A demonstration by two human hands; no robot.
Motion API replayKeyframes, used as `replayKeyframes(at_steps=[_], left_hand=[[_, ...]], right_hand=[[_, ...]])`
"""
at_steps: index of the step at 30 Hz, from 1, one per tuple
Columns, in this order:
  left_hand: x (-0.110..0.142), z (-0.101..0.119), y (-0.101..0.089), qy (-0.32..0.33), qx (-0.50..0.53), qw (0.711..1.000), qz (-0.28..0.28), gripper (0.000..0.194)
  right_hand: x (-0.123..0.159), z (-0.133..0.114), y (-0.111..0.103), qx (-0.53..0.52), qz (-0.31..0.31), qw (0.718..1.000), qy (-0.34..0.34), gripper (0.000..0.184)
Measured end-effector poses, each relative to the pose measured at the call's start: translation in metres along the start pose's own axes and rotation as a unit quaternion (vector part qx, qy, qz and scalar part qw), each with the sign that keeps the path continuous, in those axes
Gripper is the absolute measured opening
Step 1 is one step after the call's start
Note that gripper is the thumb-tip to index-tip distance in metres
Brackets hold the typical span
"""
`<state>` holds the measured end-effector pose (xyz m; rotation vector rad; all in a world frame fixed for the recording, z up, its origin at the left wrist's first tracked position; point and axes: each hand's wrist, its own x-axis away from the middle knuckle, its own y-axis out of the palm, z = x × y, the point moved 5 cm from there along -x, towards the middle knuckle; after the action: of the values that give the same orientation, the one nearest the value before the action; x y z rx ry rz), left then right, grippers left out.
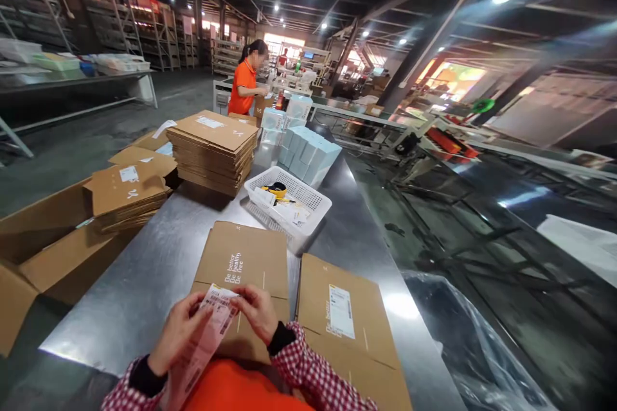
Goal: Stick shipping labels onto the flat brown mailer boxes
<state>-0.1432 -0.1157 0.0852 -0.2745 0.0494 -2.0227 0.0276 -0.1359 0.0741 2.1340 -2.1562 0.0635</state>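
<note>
Head view, and both hands are on the label sheet [219, 314], held above the left carton [260, 250]: the left hand [180, 331] pinches its left edge, the right hand [258, 311] pinches the upper right corner. Left of that carton, a broad strip of the steel table [144, 263] runs to the edge; the right carton [361, 295] sits just beside, with a narrower strip beyond. At the far side, a white basket [315, 205] and a carton stack [212, 154] limit the room. Printing reads "better", "healthy", "free" in 3 lines; the shipping label [341, 311] is too small to read. The sheet's lower end is cut off at the near side.
</note>
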Motion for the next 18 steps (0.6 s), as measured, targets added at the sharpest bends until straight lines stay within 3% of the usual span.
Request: replayKeyframes(at_steps=[4,9,11,13,16,18], left_hand=[[-0.007,-0.019,0.002,-0.027,-0.066,0.996,0.06,0.037],[-0.009,-0.028,-0.003,-0.063,-0.037,0.997,0.04,0.041],[-0.008,-0.028,-0.013,-0.057,-0.071,0.995,0.052,0.04],[-0.004,-0.032,-0.027,-0.044,-0.129,0.988,0.067,0.037],[0.003,-0.051,-0.044,-0.047,-0.182,0.982,0.021,0.035],[0.009,-0.067,-0.047,-0.051,-0.2,0.978,-0.026,0.035]], right_hand=[[-0.011,0.025,0.004,-0.075,0.007,0.996,0.045,0.035],[-0.019,0.042,-0.004,-0.088,0.0,0.993,0.08,0.035],[-0.029,0.039,-0.022,-0.059,-0.003,0.993,0.104,0.036],[-0.046,0.03,-0.053,0.014,0.023,0.995,0.096,0.037],[-0.082,0.015,-0.106,0.134,0.093,0.985,0.052,0.034],[-0.106,0.011,-0.129,0.186,0.116,0.975,0.03,0.03]])
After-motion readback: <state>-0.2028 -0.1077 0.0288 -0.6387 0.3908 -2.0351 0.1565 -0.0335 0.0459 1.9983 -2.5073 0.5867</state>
